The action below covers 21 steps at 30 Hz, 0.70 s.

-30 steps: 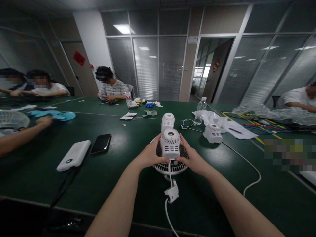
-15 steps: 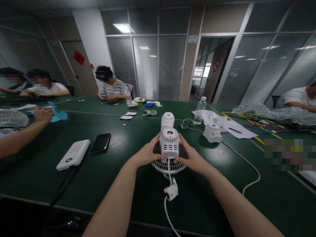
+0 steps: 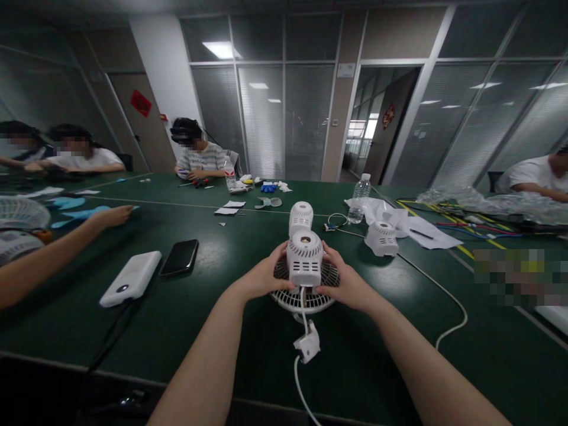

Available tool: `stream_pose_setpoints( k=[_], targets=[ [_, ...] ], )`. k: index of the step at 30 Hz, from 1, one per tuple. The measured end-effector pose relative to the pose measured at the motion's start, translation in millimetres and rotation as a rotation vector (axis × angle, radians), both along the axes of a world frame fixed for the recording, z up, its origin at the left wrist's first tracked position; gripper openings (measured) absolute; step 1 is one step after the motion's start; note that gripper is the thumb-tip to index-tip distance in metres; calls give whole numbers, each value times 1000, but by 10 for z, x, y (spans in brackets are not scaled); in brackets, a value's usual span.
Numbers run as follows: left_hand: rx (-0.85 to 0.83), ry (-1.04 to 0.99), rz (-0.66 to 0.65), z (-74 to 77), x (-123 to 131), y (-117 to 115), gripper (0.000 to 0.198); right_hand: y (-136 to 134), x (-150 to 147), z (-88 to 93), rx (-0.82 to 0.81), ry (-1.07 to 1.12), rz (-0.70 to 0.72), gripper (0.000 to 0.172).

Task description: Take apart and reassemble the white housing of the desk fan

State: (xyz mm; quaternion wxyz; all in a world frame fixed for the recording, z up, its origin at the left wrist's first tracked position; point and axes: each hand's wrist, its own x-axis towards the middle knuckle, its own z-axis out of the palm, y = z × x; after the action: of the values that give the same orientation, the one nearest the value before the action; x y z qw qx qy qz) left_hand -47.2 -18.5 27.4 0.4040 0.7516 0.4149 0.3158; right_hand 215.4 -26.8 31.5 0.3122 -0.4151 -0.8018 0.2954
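A white, slotted fan motor housing stands on a round fan grille in front of me. My left hand grips its left side, the thumb near the lower edge. From the right, my right hand closes on the same housing in like manner. A white cord runs out of the housing's near end to a small white plastic piece and on toward the table edge. Just behind stands another white slotted housing. The fingertips on the far side are hidden.
On the left lie a white power bank and a black phone. A co-worker's hand reaches near blue fan blades. To the right are another housing, a water bottle, papers and cables.
My hands and the housing stay almost in place. At the left, the co-worker's hand has moved right, away from the blue blades, which now lie on the table.
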Motion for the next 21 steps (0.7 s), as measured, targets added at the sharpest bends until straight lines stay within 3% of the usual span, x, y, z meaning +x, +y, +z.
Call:
stream_pose_setpoints(
  k=[7,16,21],
  targets=[
    [52,53,-33,26,3,-36,121,28,-10,-22,41,-52,17,115],
    [77,43,-24,83,23,-63,121,79,-9,-115,88,-114,32,108],
    [97,43,-29,99,32,-73,116,89,27,-109,32,-82,51,106]
  ],
)
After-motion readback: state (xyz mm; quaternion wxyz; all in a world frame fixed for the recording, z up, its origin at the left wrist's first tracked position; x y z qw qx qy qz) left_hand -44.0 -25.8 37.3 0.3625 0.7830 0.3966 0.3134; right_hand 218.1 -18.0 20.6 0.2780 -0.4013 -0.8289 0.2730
